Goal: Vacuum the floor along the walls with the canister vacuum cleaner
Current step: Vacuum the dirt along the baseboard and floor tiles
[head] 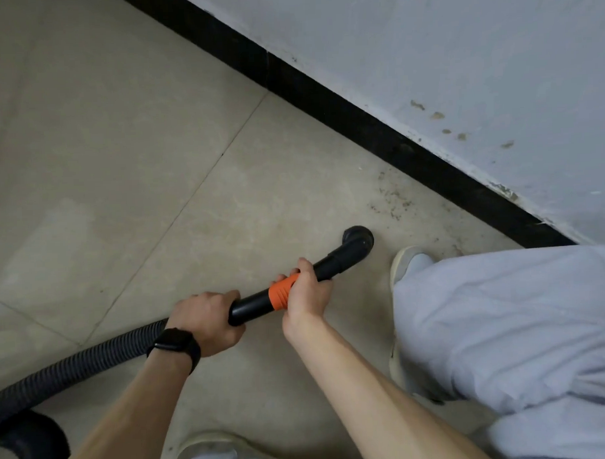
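A black vacuum wand (329,264) with an orange collar (282,293) lies low over the beige tiled floor (120,150). Its elbow-shaped nozzle (358,239) points down at the tile a short way from the black baseboard (376,130). My left hand (208,322), a dark watch on its wrist, grips the rear of the wand where the ribbed black hose (76,367) joins. My right hand (305,291) grips the wand at the orange collar. Dirt specks (392,200) lie on the tile between nozzle and baseboard.
A stained grey wall (460,69) rises above the baseboard and runs diagonally to the right. My light trouser leg (503,325) and pale shoe (407,263) stand right of the nozzle. A second shoe (206,452) shows at the bottom edge. A black vacuum part (30,441) sits bottom left.
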`<state>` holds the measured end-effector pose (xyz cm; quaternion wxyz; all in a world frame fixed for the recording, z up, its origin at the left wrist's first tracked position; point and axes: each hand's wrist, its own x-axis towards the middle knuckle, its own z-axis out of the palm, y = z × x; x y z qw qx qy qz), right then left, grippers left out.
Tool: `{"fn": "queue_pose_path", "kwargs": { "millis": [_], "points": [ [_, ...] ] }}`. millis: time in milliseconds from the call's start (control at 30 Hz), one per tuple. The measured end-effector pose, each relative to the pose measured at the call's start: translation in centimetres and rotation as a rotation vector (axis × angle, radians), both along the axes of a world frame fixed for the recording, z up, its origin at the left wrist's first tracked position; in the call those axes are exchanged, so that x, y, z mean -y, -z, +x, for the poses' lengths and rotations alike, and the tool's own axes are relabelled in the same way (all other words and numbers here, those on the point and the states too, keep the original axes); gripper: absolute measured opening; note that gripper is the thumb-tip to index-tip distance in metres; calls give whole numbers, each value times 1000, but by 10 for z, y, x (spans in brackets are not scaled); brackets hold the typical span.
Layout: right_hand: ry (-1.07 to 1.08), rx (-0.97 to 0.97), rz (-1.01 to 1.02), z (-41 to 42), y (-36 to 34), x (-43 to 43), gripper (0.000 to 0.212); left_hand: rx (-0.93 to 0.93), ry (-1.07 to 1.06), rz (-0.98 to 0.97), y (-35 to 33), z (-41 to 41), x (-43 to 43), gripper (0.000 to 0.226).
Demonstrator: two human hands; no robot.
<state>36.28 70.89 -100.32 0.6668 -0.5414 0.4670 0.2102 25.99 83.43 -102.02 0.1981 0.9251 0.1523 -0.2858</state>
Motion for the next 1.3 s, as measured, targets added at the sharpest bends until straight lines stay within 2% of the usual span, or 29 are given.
{"fn": "queue_pose_path", "kwargs": {
  "millis": [433,1300],
  "points": [
    [24,67,63,44,9,15,18,100,60,156,7,50,35,27],
    [10,126,19,109,8,15,17,122,31,122,6,116,41,22]
  ]
}}
